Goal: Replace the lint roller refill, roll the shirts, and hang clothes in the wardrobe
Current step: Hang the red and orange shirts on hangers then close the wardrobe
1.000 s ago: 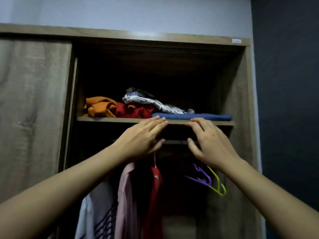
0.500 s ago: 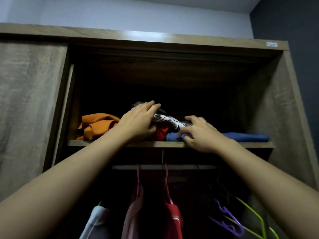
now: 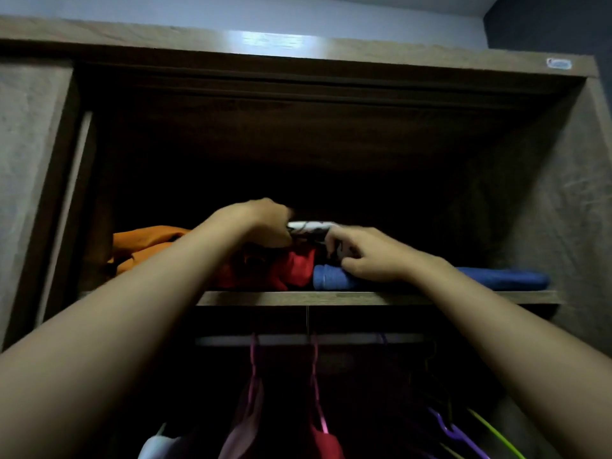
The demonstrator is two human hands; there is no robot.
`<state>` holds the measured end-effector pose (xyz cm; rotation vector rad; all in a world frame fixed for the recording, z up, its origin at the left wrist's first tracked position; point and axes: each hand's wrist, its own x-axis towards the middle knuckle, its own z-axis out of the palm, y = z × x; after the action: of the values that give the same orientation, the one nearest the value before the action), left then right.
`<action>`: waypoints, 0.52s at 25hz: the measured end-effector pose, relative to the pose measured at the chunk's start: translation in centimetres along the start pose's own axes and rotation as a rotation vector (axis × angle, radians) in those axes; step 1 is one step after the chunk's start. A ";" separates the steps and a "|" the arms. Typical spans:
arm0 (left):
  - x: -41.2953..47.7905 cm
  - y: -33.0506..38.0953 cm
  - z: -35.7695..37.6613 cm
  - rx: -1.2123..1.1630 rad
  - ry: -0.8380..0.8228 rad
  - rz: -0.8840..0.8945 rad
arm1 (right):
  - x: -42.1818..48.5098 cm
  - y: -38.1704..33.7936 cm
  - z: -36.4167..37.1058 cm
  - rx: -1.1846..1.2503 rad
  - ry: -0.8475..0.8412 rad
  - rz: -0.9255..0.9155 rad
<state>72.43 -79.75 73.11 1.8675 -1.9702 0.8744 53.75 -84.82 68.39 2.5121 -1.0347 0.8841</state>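
In the head view, both arms reach up into the wardrobe (image 3: pixel 298 51) to the shelf (image 3: pixel 364 298) above the rail (image 3: pixel 347 339). One second ago the two hands were lower, at the front edge of the shelf, with straight fingers and holding nothing. Half a second ago they lay on top of the pile. Now the left hand (image 3: pixel 261 223) is curled over the left end of the patterned shirt (image 3: pixel 309 226), and the right hand (image 3: pixel 367 256) has its fingers (image 3: pixel 332 236) bent around the right end, with the thumb resting on the blue cloth (image 3: pixel 496 279). So both hands are closed on the same shirt, although the left one is blurred and its grip is not fully clear. The patterned shirt is on the shelf, on top of the red cloth (image 3: pixel 294 266), with the orange cloth (image 3: pixel 145 240) at the left, and it is not lifted yet. The camera has also tilted up, so the shelf now sits in the middle of the picture and the hangers (image 3: pixel 453 429) are at the bottom edge. In my judgement, the person has passed from reaching to grasping, and this shirt is the one to be taken down, probably for rolling or hanging. Because it lies on loose clothes, pulling it out could drag the red cloth off the shelf.
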 end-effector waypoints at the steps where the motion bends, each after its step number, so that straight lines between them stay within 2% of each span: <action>1: -0.1 -0.6 -0.2 -0.008 0.019 0.016 | -0.1 0.3 -0.5 0.044 0.046 0.019; 3: -0.2 -2.0 -0.7 -0.007 0.077 0.014 | 0.3 1.4 -1.0 0.063 0.060 0.107; 6: -0.4 -3.0 -0.9 -0.085 0.148 0.040 | 2.0 2.4 -0.6 0.037 -0.075 0.167; 8: -0.3 -2.6 -0.3 -0.234 0.068 0.051 | 2.7 2.6 -0.2 -0.009 -0.150 0.154; 10: 0.0 -2.5 0.7 -0.411 -0.077 0.007 | 2.7 2.6 -0.1 -0.056 -0.156 0.144; 13: 0.5 -3.2 0.8 -0.492 -0.176 -0.032 | 2.2 2.7 -0.2 -0.085 -0.120 0.091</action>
<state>75.63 -80.52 73.50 1.7167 -2.0134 0.1861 52.96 -87.85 70.00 2.4896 -1.2068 0.7040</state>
